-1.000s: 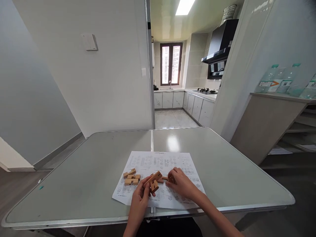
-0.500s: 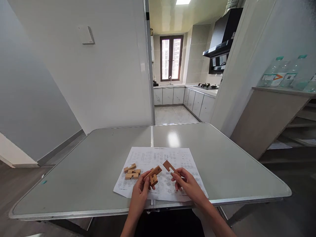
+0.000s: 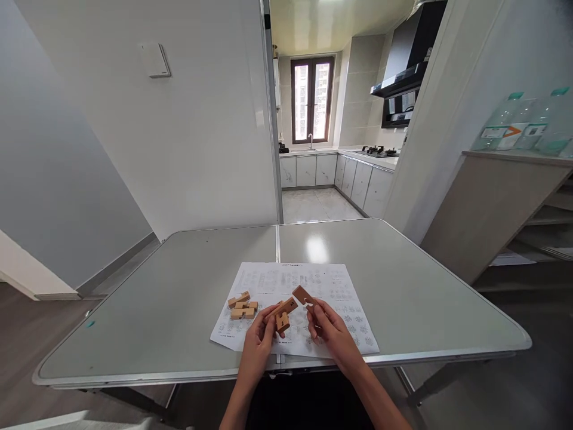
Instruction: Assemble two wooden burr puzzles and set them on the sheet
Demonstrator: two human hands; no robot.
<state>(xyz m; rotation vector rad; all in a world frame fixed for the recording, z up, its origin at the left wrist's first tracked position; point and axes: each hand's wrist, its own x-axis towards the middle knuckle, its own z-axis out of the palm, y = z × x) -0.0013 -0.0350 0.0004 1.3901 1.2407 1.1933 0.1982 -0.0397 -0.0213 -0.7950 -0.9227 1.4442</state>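
Observation:
My left hand [image 3: 258, 339] is closed on a pair of crossed wooden puzzle pieces [image 3: 282, 315], held just above a printed instruction sheet [image 3: 333, 286]. My right hand [image 3: 329, 328] pinches a notched wooden piece [image 3: 303, 295] and holds it tilted, its end close to the crossed pieces. A small pile of loose wooden pieces [image 3: 242, 306] lies on the left part of the sheet. The sheet rests on a grey folding table [image 3: 179, 280] near its front edge.
A seam runs down the table's middle [image 3: 277, 245]. Behind it stands a white wall with a switch plate [image 3: 154, 60], and a doorway opens into a kitchen [image 3: 322, 161]. At the right a counter [image 3: 492, 197] carries water bottles [image 3: 514, 122].
My right hand lifted the notched piece off the sheet and brought it leftwards up to the crossed pieces in my left hand. The camera view shifted slightly.

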